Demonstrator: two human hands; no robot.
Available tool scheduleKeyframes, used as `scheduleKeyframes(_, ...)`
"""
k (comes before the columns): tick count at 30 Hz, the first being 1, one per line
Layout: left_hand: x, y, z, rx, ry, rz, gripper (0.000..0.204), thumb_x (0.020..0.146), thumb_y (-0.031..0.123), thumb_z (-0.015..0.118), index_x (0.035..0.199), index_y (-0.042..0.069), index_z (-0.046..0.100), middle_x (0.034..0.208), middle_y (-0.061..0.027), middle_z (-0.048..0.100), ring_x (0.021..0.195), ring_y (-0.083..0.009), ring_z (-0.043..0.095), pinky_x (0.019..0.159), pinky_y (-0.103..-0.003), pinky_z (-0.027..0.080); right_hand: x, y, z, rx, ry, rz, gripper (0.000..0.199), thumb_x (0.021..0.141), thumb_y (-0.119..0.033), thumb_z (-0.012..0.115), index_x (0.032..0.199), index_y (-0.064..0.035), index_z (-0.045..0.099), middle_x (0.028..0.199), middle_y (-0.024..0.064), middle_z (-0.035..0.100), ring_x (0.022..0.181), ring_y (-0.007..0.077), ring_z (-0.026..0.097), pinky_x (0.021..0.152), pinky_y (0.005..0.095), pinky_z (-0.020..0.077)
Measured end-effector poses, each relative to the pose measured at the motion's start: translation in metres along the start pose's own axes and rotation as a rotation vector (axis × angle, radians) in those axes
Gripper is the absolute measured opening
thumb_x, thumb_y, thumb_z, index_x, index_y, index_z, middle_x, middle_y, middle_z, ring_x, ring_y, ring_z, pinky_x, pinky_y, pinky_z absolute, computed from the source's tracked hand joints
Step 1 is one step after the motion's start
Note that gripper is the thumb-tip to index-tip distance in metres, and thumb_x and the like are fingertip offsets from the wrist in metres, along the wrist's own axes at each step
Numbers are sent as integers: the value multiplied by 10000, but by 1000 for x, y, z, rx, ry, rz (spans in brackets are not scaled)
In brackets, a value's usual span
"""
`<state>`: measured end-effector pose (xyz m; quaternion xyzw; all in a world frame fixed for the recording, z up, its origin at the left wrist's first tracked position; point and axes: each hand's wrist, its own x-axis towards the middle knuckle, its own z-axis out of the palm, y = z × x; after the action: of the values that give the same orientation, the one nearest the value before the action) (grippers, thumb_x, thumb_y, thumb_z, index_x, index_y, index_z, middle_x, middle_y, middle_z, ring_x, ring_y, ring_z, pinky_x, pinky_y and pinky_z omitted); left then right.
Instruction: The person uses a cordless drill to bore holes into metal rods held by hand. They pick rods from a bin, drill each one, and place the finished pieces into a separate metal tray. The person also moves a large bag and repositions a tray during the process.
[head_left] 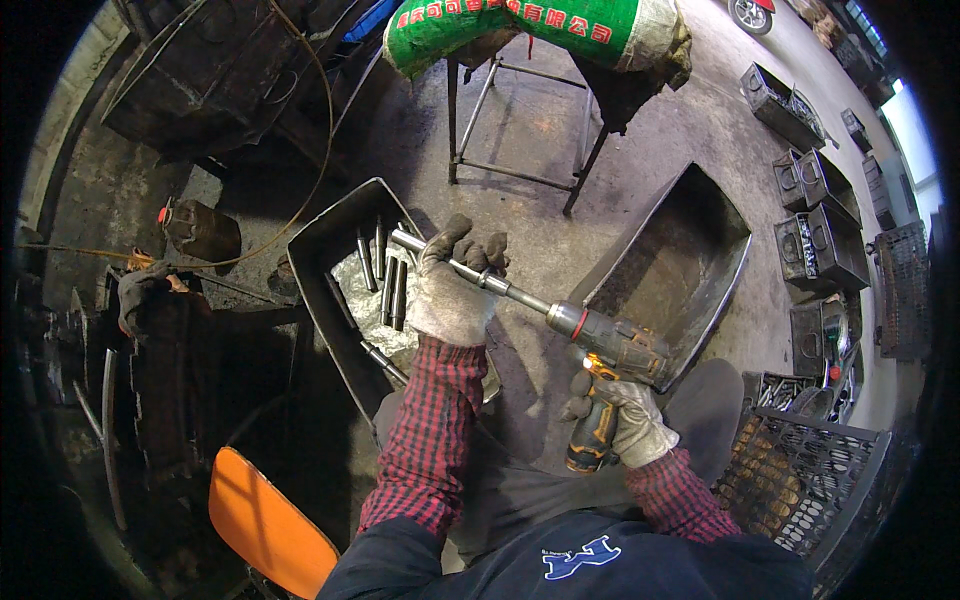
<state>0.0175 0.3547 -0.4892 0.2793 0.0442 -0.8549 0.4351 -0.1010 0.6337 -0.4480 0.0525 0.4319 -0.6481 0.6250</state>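
Note:
My right hand (638, 422), in a dirty white glove, grips the handle of a cordless power driver (622, 345) with its work light lit. A long steel extension (520, 294) runs from the tool's nose toward the left. My gloved left hand (450, 295) is closed around a shiny metal rod (408, 240), in line with that extension. The glove hides part of the rod and the exact joint between the two. Under my left hand, a dark metal bin (330, 207) holds several steel rods (387, 290) lying on light sheeting.
Another dark bin (690, 240) stands to the right. A metal stand (515, 180) with a green sack (540, 25) is ahead. Several parts boxes (835, 245) line the far right. A black crate (800, 470) and an orange seat (265, 510) flank me. A hose (325, 140) curves at left.

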Motion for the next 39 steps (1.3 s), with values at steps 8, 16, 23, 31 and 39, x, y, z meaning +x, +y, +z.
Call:
scheduleKeyframes(8,0,-4,-3,-28,17,14,221,1065,130,570,1227,-19,590,779,-100,586,770,-363,690,808,-508,571,2,4,3,0,28,-9,529,903,-144,801,1372,-50,573,1049,120,739,779,266,742,781,519,644)
scheduleKeyframes(16,-6,-10,3,4,64,-17,186,1040,118,594,1165,-20,590,733,-99,562,706,-365,653,764,-481,562,4,9,0,-116,45,-76,524,865,-103,791,1346,-30,597,1032,112,734,789,287,753,786,521,653)
scheduleKeyframes(23,-8,-15,1,-67,40,-24,136,1033,91,596,1116,-15,579,711,-80,524,733,-353,661,810,-485,614,6,2,0,-334,104,-207,606,886,-184,808,1432,-34,592,1201,130,749,1057,256,745,928,387,611)
scheduleKeyframes(31,-13,-29,5,-50,48,-82,120,1036,117,579,970,20,556,614,-18,396,634,-279,566,717,-435,571,1,8,-34,-130,80,-116,640,888,-84,797,1469,-44,530,1156,132,719,969,308,751,837,461,660)
scheduleKeyframes(39,-16,-44,14,-16,64,-114,136,1027,135,539,926,46,558,591,32,360,465,-169,372,756,-424,597,-6,22,-69,-433,67,-403,518,866,9,784,1349,-75,617,1141,89,692,1014,272,716,861,471,662)
